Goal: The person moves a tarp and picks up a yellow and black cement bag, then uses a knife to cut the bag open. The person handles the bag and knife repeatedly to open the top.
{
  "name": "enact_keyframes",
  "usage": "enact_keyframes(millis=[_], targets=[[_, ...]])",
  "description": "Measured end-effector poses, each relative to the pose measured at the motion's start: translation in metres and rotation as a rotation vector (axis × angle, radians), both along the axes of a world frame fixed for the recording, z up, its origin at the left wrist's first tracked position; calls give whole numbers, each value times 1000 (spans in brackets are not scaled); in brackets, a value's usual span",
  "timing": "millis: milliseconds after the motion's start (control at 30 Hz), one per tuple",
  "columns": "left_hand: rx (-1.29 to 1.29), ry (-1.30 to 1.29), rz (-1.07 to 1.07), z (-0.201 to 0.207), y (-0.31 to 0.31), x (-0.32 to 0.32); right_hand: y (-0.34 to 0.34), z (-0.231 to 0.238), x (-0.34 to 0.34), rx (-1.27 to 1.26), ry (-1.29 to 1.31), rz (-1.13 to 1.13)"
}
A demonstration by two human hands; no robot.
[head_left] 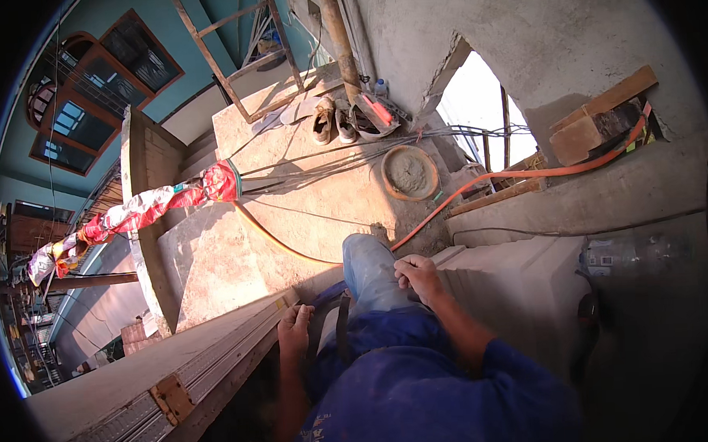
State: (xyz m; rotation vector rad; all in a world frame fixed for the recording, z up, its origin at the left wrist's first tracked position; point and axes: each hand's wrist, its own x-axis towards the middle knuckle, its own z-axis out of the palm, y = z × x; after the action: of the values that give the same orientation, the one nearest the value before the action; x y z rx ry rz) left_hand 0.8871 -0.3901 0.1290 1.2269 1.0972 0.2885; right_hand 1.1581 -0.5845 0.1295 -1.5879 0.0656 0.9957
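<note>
My right hand (420, 278) is closed with its fingers curled, just right of my jeans-clad knee (369, 264) and by the edge of the stacked pale blocks (514, 277). My left hand (295, 328) is also curled closed, beside the long aluminium profile (217, 353) on the left. No object shows in either hand. Ahead of my knee, a round basin (387, 185) holds grey wet mortar (407, 173). An orange hose (479, 181) runs across the floor past my knee.
Long steel rods (308, 169) cross the floor, their left ends wrapped in red and white plastic (160, 202). Shoes (323, 123) and a wooden ladder (241, 68) stand farther off. At left, a low wall (150, 222) borders stairs. Wood pieces (602, 115) lie by the wall opening.
</note>
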Motion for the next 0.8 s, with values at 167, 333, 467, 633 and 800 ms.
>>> enact_keyframes(millis=[167, 333, 467, 633, 800], targets=[[-128, 188, -20, -51, 41, 42, 83, -77, 110, 0, 92, -9], [-213, 449, -38, -94, 109, 134, 216, -212, 269, -352, -314, 61], [-150, 511, -274, -135, 179, 246, 313, -307, 385, -575, -703, 190], [-179, 400, -247, -218, 264, 390, 408, -368, 472, -716, -793, 427], [-249, 216, -218, -303, 325, 505, 447, -410, 495, -920, -640, 565]])
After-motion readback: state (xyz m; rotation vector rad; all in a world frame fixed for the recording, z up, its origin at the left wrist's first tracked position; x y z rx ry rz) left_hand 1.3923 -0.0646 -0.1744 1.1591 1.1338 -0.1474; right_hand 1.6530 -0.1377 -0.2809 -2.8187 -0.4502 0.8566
